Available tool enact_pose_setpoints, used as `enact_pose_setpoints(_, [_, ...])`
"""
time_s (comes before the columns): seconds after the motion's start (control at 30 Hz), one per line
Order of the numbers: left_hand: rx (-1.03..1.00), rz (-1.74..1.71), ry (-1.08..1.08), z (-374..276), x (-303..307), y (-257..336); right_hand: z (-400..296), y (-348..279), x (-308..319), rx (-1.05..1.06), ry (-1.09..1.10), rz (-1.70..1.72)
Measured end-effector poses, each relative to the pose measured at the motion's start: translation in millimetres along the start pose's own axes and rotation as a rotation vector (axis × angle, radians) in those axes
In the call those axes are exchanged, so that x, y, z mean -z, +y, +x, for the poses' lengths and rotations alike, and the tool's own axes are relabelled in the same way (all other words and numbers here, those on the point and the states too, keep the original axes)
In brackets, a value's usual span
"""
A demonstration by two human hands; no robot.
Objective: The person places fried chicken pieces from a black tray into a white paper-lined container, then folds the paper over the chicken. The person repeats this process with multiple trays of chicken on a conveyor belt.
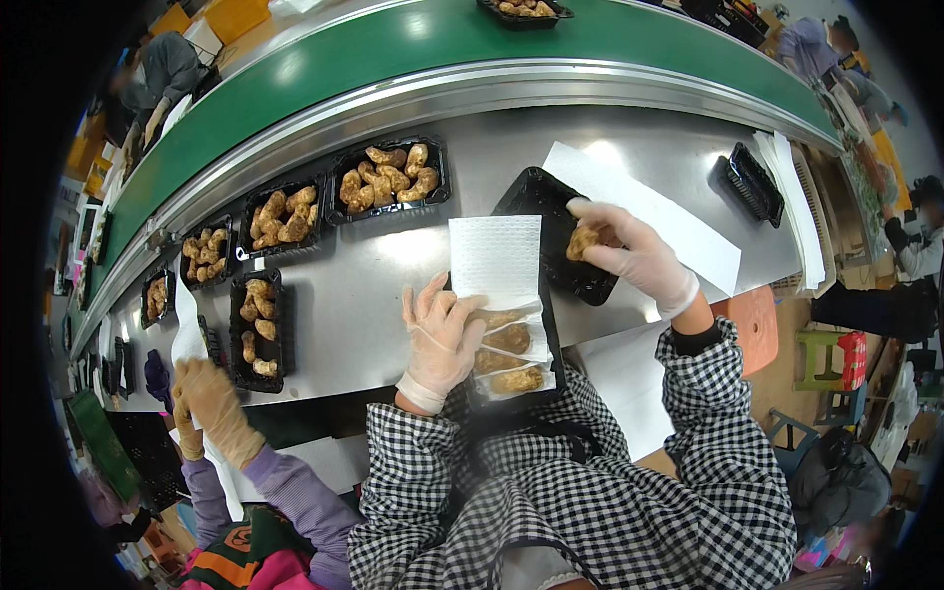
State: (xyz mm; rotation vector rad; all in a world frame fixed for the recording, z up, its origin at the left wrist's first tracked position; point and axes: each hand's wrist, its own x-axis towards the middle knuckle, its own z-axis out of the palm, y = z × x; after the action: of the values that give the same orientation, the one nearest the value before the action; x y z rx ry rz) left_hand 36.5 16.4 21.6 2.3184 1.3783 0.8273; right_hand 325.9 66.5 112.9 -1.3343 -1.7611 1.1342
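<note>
Under a clear thin glove, my left hand [442,335] rests on a strip of textured white paper [495,254] that lies over a black plastic tray [554,335]. Several brown mushrooms [516,380] lie in that tray between folds of the paper. My right hand [638,254], gloved too, holds a brown mushroom [586,240] between thumb and fingers. It is above a second black plastic tray [542,199], which stands tilted behind the first. What else this second tray holds is partly hidden by my right hand.
Black trays of mushrooms [391,210] stand at the left on the steel table [339,317]. Beyond runs a green conveyor belt [457,48]. White paper [664,221] and a black tray [754,184] lie at the right. At the left, a co-worker's gloved hands [214,405] hold white paper.
</note>
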Motion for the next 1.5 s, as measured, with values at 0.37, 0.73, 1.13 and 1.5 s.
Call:
enact_pose_setpoints(0.37, [0.003,-0.016,0.019,-1.3,-0.7,-2.2,-5.7,8.7,-40.8,-0.003,-0.272,0.932])
enact_pose_setpoints(0.73, [-0.002,0.002,0.011,-0.4,-0.7,-2.8,28.8,14.9,-66.5,0.343,-0.345,-0.063])
enact_pose_setpoints(1.13, [-0.025,0.001,0.032,-0.7,-3.0,-4.3,22.9,20.8,-66.8,0.536,-0.213,-0.665])
enact_pose_setpoints(1.5, [-0.032,0.119,-0.064,3.1,5.1,1.4,28.2,8.2,-60.6,0.393,-0.067,-0.421])
